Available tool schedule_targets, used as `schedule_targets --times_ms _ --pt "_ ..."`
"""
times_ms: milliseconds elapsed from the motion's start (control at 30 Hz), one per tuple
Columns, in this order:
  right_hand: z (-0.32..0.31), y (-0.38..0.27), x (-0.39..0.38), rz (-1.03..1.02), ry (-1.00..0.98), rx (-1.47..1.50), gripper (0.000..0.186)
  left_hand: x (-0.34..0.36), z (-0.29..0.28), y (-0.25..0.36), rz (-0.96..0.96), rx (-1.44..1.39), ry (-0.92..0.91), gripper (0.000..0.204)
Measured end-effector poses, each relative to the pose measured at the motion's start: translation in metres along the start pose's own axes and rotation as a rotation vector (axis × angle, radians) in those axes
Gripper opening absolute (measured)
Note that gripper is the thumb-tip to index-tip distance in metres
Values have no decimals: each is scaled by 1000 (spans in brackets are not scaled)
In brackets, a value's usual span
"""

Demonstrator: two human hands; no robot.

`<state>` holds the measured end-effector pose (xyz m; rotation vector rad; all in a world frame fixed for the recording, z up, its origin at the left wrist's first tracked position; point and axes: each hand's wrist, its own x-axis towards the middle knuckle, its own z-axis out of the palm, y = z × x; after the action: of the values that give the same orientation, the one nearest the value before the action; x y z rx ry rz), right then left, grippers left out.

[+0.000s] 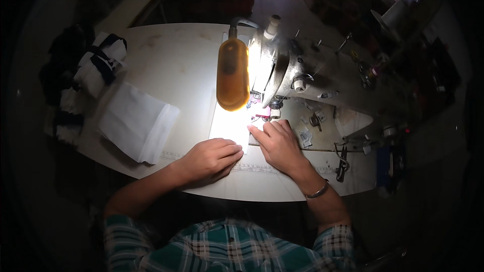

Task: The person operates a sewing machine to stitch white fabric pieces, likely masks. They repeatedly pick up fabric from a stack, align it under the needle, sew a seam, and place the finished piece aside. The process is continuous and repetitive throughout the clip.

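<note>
A bright white strip of cloth lies on the sewing table, its near end under my left hand. The fingers of that hand are curled together at the cloth's near edge. My right hand is closed, with its index finger and thumb at the cloth's right edge, just in front of the needle area. The sewing machine stands to the right, with a pink part near its presser foot. Glare hides the detail of the cloth there.
An amber lamp hangs over the cloth. Folded white cloth lies at the left, beside a dark and white bundle. Small scissors rest at the right. A ruler tape runs along the table's near edge. Scraps lie below the machine arm.
</note>
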<state>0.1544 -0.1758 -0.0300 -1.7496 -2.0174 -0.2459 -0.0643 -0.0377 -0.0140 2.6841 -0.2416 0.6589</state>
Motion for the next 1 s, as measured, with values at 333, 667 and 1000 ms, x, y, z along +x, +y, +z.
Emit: schedule_targets --times_ms 333,667,1000 --pt "0 0 -2 -19 -9 35 41 4 5 -10 -68 5 15 28" --pt "1 2 -3 -57 43 60 31 13 8 -19 -61 47 47 27" --pt "7 5 -4 -47 39 -27 34 19 13 -29 -111 69 37 31"
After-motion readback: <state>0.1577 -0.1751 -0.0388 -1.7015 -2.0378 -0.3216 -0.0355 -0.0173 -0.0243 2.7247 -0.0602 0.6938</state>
